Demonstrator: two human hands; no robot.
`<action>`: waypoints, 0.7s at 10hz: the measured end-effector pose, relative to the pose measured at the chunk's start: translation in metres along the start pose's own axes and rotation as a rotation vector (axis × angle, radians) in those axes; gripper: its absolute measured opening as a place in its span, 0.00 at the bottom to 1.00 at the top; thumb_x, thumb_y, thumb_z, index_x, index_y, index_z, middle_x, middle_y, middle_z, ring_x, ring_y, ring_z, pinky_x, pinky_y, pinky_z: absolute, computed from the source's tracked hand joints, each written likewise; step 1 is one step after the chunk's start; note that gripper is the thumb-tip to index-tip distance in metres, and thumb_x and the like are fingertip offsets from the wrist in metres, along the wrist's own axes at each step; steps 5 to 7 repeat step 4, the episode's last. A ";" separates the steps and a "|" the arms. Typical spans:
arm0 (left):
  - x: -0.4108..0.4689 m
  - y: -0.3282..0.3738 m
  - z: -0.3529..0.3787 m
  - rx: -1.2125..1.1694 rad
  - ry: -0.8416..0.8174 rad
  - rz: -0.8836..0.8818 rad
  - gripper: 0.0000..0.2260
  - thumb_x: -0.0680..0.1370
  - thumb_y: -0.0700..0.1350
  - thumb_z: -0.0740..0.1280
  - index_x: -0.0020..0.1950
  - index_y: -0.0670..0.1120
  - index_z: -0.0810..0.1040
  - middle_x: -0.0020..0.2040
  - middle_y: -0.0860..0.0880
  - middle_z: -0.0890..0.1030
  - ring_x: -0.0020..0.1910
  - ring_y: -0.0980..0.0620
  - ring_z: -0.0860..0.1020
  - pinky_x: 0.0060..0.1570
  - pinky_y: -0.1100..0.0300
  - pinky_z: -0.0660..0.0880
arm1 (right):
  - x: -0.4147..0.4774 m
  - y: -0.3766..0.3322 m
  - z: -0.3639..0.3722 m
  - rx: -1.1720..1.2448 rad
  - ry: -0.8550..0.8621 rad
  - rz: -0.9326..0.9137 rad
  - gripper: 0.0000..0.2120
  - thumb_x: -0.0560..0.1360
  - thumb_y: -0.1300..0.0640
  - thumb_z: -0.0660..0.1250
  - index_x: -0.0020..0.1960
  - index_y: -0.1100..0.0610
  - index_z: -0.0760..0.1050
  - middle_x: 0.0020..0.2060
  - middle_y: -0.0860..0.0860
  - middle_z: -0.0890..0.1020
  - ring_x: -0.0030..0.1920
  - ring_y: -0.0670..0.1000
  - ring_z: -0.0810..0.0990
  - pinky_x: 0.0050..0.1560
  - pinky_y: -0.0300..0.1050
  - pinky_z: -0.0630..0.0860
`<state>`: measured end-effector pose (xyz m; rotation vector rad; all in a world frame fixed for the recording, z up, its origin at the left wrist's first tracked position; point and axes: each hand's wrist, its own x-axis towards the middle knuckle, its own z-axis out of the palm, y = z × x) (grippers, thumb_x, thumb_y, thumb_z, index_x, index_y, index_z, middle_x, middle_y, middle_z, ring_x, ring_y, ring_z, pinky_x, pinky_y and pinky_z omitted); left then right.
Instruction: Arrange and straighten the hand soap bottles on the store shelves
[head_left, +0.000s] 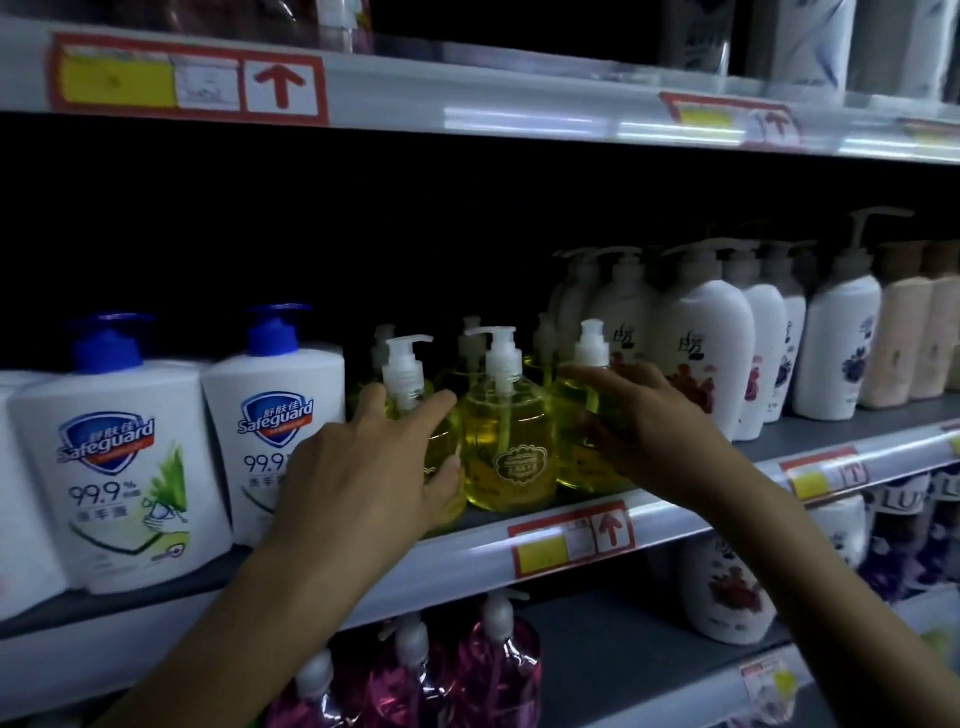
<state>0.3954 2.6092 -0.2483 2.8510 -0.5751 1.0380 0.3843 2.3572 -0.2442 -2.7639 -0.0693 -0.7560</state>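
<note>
While the middle bottle (506, 447) of yellow soap stands free, left grip (358, 462) clasps the left bottle (402, 369), right grip (644, 421) the right bottle (569, 410).

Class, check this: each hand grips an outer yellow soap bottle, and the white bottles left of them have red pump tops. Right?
No. The head view shows blue pump tops on the white bottles, not red. The left hand grips the left yellow bottle, the right hand the right yellow bottle.
</note>
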 end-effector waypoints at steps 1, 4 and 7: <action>-0.001 0.000 0.000 0.008 -0.012 -0.003 0.24 0.75 0.64 0.55 0.71 0.64 0.57 0.60 0.46 0.71 0.41 0.42 0.80 0.32 0.58 0.66 | -0.004 0.002 0.002 -0.015 -0.007 -0.037 0.24 0.79 0.44 0.59 0.73 0.36 0.59 0.67 0.56 0.66 0.53 0.59 0.80 0.54 0.58 0.79; -0.019 0.018 -0.002 -0.031 -0.017 -0.027 0.26 0.79 0.56 0.58 0.75 0.61 0.53 0.73 0.37 0.57 0.47 0.35 0.77 0.42 0.50 0.74 | -0.040 -0.001 -0.004 0.052 -0.021 -0.033 0.31 0.79 0.51 0.63 0.76 0.39 0.53 0.78 0.56 0.50 0.77 0.57 0.56 0.65 0.58 0.70; -0.019 0.018 -0.002 -0.031 -0.017 -0.027 0.26 0.79 0.56 0.58 0.75 0.61 0.53 0.73 0.37 0.57 0.47 0.35 0.77 0.42 0.50 0.74 | -0.040 -0.001 -0.004 0.052 -0.021 -0.033 0.31 0.79 0.51 0.63 0.76 0.39 0.53 0.78 0.56 0.50 0.77 0.57 0.56 0.65 0.58 0.70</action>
